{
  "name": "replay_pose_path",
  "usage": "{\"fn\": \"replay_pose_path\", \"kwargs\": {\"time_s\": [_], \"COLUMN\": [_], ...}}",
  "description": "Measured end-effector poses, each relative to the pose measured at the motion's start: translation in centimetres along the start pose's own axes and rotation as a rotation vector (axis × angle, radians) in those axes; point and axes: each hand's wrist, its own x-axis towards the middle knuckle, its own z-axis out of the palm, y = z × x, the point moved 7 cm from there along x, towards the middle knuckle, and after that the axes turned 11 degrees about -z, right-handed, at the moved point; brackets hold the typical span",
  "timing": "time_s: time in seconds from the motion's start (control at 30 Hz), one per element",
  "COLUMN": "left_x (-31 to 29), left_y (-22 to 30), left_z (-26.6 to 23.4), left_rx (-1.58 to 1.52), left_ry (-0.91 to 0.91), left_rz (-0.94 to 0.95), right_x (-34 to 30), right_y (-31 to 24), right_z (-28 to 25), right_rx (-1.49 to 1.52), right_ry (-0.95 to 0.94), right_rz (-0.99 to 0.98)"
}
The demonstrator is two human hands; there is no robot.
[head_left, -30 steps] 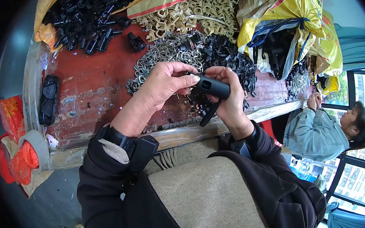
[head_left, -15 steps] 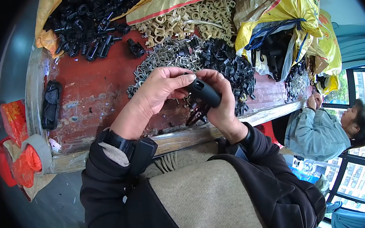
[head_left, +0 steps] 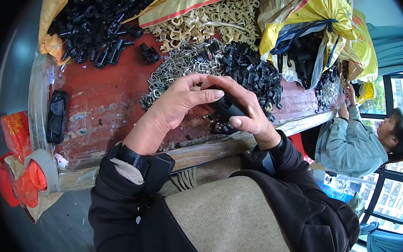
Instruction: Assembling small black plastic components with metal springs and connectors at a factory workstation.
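Observation:
Between my two hands, over the near edge of the table, is a black plastic handle-shaped part with a slot in its side. My right hand is closed around it, the thumb along its near side. My left hand is closed at its far end, thumb and fingers pressed there; whether a smaller piece sits under those fingers is hidden. Just beyond my hands lie a pile of silvery metal clips and a pile of small black plastic parts.
Tan ring-like pieces and black cylindrical parts spill from sacks at the back. A dark case-like object lies at the left edge of the red tabletop. Another person works at the right, near a yellow sack.
My right hand has turned and shifted its grip, its thumb now showing on the near side of the handle part. My left fingers have moved slightly over its end. The other person's hands have moved.

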Motion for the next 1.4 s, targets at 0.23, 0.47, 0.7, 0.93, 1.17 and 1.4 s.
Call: {"fn": "replay_pose_path", "kwargs": {"time_s": [0.23, 0.47, 0.7, 0.93, 1.17, 1.4], "left_x": [-0.9, -2.6, -3.2, -1.9, -2.2, -1.9], "left_y": [3.5, 7.6, 8.8, 7.9, 7.6, 7.6], "left_z": [-3.7, -9.8, -8.9, -9.0, -8.8, -9.4], "left_rx": [0.153, 0.417, 1.319, 1.473, 0.614, -0.156], "left_ry": [0.267, 0.76, 1.148, 1.0, 0.684, 0.081], "left_rz": [0.203, 0.549, 0.644, 0.577, 0.403, 0.421], "right_x": [-4.2, -17.2, -30.6, -30.6, -10.3, -2.8], "right_y": [-1.8, -2.3, 1.7, 2.9, -2.6, -1.1], "right_z": [-5.5, -12.2, -10.0, -9.6, -7.1, -0.7], "right_rx": [-0.013, -0.222, -0.435, -0.542, -0.632, -0.757], "right_ry": [0.454, 0.729, 0.487, 0.092, 0.071, -0.127], "right_rz": [0.079, 0.329, 0.918, 0.951, 0.197, -0.073]}}
